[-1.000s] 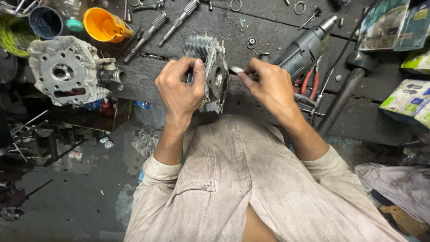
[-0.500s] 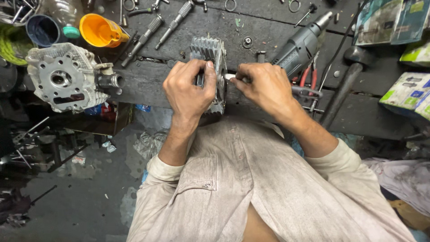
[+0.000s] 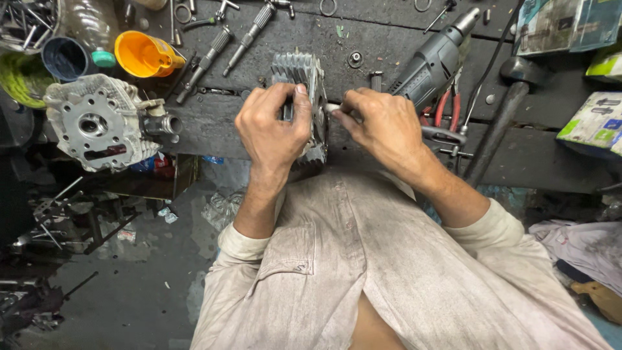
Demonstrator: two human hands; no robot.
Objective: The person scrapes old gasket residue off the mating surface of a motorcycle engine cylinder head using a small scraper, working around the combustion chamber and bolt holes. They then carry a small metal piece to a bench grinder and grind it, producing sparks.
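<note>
- I look down from my head at a dark, oily workbench [image 3: 389,155], my own pale shirt filling the lower half of the view.
- My left hand [image 3: 272,126] wraps over a grey finned engine cylinder [image 3: 299,74] that stands on edge near the front of the bench, right in front of me.
- The left fingers [image 3: 288,97] are curled and pressed close together, gripping the cylinder's finned side to keep it steady.
- My right hand [image 3: 382,123] comes in from the other side, its fingers bunched into a pinch around a small light-coloured tool or part [image 3: 332,108] whose tip touches the cylinder's flat face.
- I cannot tell exactly what that small piece is; most of it is hidden inside my grip.
- As I judge it, the work is mid-way: the cylinder is off the engine and bare, and I am busy at its face, with nothing yet refitted.
- A second engine casting [image 3: 97,123] lies well apart at the left end of the bench.
- An electric drill [image 3: 434,61] rests just beyond my right hand, with red-handled pliers [image 3: 447,107] beside it.
- An orange funnel [image 3: 142,55] and long bolts [image 3: 214,48] lie at the back.
</note>
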